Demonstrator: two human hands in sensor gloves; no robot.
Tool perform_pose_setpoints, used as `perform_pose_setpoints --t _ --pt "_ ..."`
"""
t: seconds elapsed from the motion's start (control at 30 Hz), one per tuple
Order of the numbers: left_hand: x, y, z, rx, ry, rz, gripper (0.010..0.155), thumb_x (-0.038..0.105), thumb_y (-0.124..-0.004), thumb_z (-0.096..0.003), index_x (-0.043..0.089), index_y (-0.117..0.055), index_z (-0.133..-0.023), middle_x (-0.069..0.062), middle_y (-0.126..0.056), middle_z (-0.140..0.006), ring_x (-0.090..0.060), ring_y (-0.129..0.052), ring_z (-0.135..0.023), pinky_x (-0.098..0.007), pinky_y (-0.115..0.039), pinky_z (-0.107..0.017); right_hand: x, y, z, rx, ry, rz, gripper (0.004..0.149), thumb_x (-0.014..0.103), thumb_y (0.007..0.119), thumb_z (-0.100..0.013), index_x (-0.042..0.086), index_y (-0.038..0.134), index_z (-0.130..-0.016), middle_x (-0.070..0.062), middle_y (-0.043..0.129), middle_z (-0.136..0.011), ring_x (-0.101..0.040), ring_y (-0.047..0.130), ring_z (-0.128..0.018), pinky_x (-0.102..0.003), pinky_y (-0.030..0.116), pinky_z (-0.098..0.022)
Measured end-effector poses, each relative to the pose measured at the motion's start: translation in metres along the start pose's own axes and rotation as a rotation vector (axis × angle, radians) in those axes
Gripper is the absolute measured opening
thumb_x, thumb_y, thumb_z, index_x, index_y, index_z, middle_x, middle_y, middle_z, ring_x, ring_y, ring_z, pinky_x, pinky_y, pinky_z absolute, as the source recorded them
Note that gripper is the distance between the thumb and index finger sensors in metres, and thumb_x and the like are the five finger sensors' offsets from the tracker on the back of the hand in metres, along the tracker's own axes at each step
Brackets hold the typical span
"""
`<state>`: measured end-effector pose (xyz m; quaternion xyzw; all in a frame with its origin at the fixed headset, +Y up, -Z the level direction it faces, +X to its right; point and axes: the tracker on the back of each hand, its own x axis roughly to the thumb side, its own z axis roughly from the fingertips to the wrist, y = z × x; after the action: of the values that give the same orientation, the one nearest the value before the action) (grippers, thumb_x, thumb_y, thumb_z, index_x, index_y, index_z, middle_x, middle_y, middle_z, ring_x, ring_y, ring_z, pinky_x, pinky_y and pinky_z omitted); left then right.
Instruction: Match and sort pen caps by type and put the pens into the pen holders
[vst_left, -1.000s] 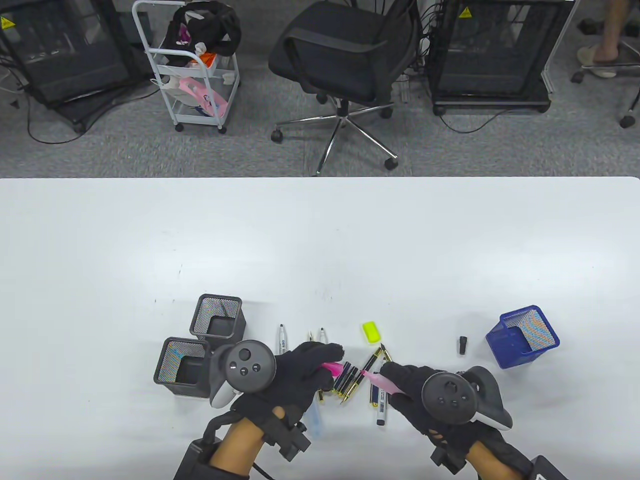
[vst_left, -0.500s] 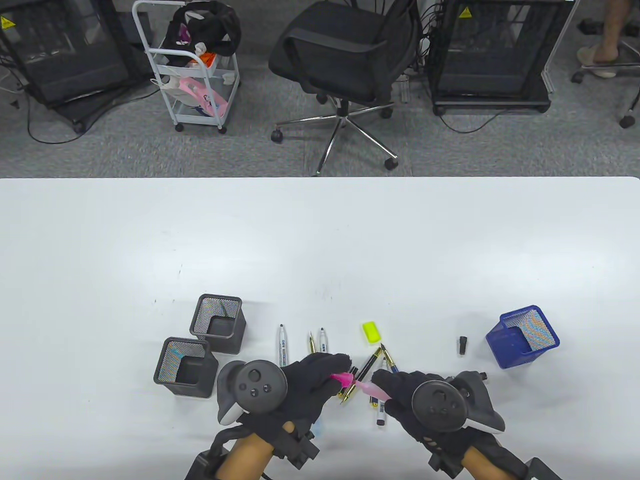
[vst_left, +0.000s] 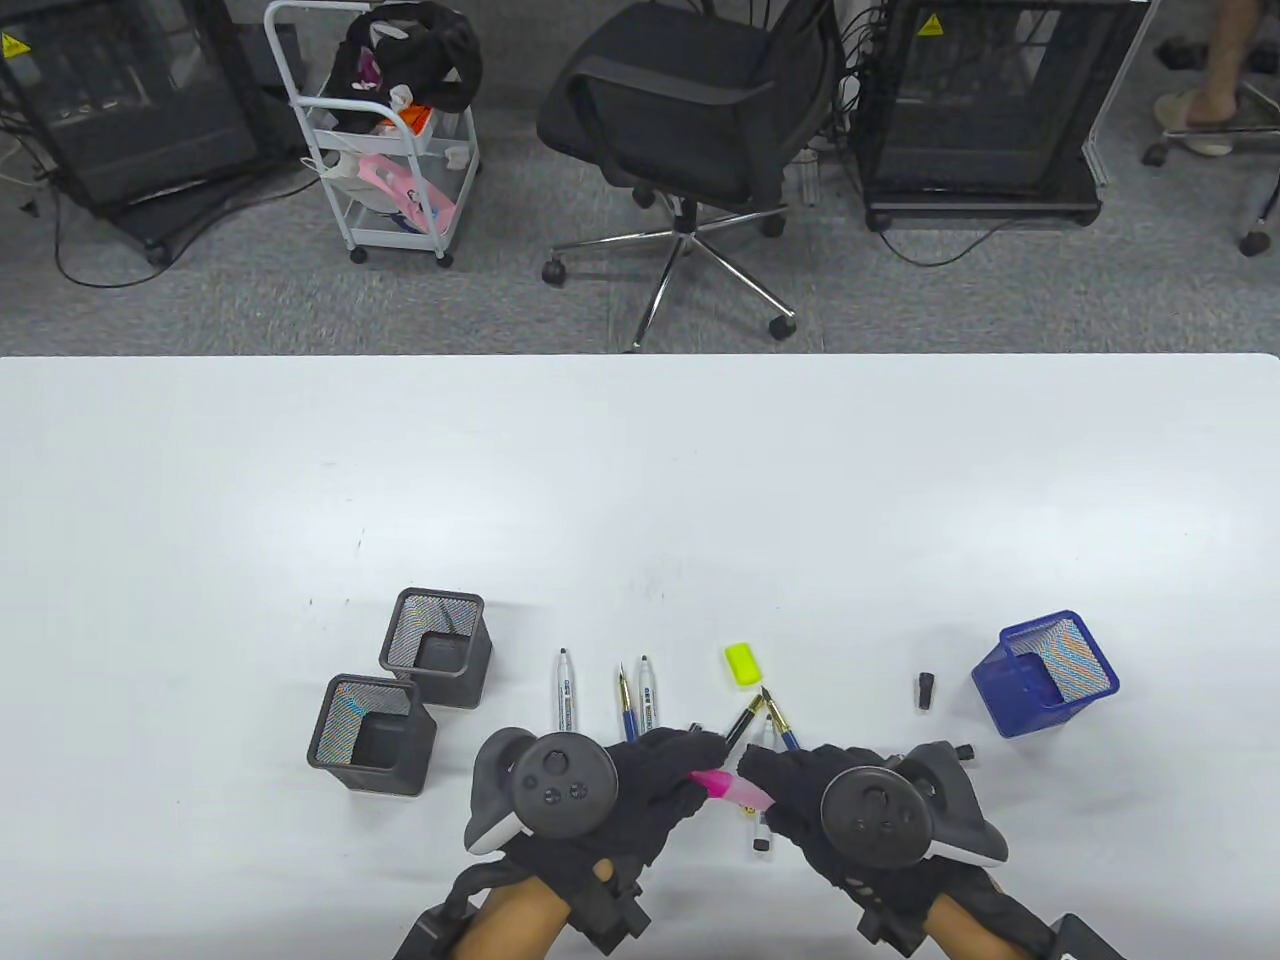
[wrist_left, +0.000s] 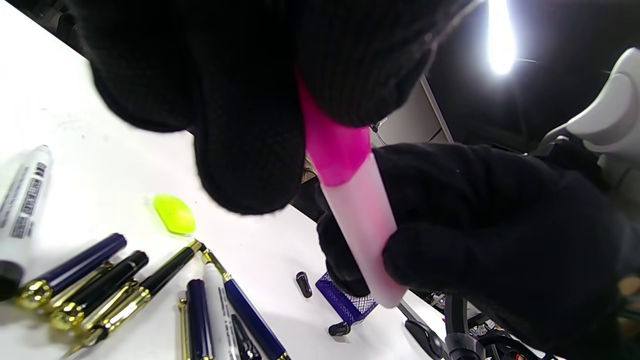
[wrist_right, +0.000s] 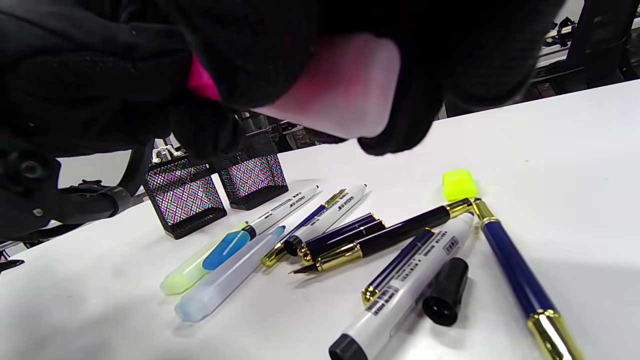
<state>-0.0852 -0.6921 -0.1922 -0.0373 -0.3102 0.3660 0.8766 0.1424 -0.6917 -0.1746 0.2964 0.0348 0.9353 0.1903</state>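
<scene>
The left hand (vst_left: 640, 790) pinches the pink cap (wrist_left: 332, 142) and the right hand (vst_left: 800, 790) grips the pale barrel of the pink highlighter (vst_left: 735, 790); both are clamped on it, held in the air just above the loose pens on the white surface (vst_left: 640, 500). The cap sits over the barrel's end, so the step in hand looks like pressing it home. To do that well, keep cap and barrel in one straight line, push the hands squarely together until the cap seats, and avoid twisting or bending the joint.

The left wrist view shows the seam between cap and barrel plainly, which the table view hides under the gloves. The right wrist view shows a yellow highlighter (wrist_right: 187, 272) and a blue one (wrist_right: 225, 280) lying below the hands, out of sight from above. Only the table view shows the blue holder (vst_left: 1045, 675) set well apart from the two black holders (vst_left: 400, 690).
</scene>
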Motion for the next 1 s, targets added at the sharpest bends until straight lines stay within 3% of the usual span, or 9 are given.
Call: perform_pose_setpoints --t 0.17,0.4,0.5,0.6,0.8,1.0 --pt "0.004 0.001 0.000 0.034 -0.015 -0.006 0.046 0.023 -0.090 -0.0407 0.012 -0.093 -0.085 -0.026 -0.103 -0.075 -0.024 -0.121 -0.042 -0.056 -0.092 -0.052 0.002 -0.001 -0.001 -0.016 -0.002 -0.021 0.053 0.026 0.081 -0.037 0.010 0.079 -0.088 -0.017 0.099 -0.074 -0.034 0.104 -0.057 -0.050 0.086 -0.048" --pt "0.013 0.005 0.002 0.121 -0.028 -0.015 0.044 0.021 -0.086 -0.0384 0.011 -0.097 -0.080 -0.026 -0.105 -0.068 -0.023 -0.120 -0.035 -0.055 -0.092 -0.054 0.008 -0.008 -0.001 -0.122 0.011 -0.119 0.051 0.024 0.079 -0.034 0.006 0.085 -0.081 -0.020 0.104 -0.064 -0.036 0.105 -0.048 -0.051 0.087 -0.044" --pt "0.013 0.004 0.002 0.081 -0.039 -0.037 0.045 0.021 -0.087 -0.0390 0.011 -0.096 -0.081 -0.027 -0.104 -0.070 -0.023 -0.120 -0.036 -0.056 -0.091 -0.054 0.008 -0.005 -0.003 -0.075 0.010 -0.063 0.050 0.026 0.081 -0.035 0.008 0.084 -0.082 -0.018 0.103 -0.067 -0.035 0.106 -0.052 -0.050 0.087 -0.045" --pt "0.012 0.004 0.002 0.077 0.001 -0.057 0.045 0.024 -0.089 -0.0403 0.010 -0.095 -0.083 -0.027 -0.105 -0.069 -0.022 -0.121 -0.036 -0.056 -0.092 -0.052 0.011 -0.001 -0.004 -0.117 0.008 0.060 0.052 0.032 0.085 -0.036 0.009 0.082 -0.084 -0.015 0.101 -0.072 -0.034 0.107 -0.058 -0.050 0.088 -0.046" --pt "0.003 0.006 0.002 0.098 0.101 0.109 0.046 0.028 -0.091 -0.0430 0.007 -0.094 -0.084 -0.027 -0.106 -0.066 -0.023 -0.120 -0.033 -0.059 -0.092 -0.047 0.023 -0.006 0.002 -0.251 -0.020 0.199 0.068 0.039 0.094 -0.034 0.009 0.071 -0.091 -0.016 0.092 -0.082 -0.036 0.101 -0.068 -0.052 0.084 -0.051" --pt "0.006 0.005 0.002 0.098 0.118 0.062 0.047 0.032 -0.094 -0.0431 0.005 -0.095 -0.082 -0.026 -0.107 -0.063 -0.023 -0.120 -0.031 -0.059 -0.092 -0.045 0.032 -0.008 0.004 -0.284 -0.063 0.229 0.072 0.039 0.095 -0.034 0.010 0.067 -0.094 -0.017 0.089 -0.085 -0.036 0.098 -0.071 -0.051 0.084 -0.052"
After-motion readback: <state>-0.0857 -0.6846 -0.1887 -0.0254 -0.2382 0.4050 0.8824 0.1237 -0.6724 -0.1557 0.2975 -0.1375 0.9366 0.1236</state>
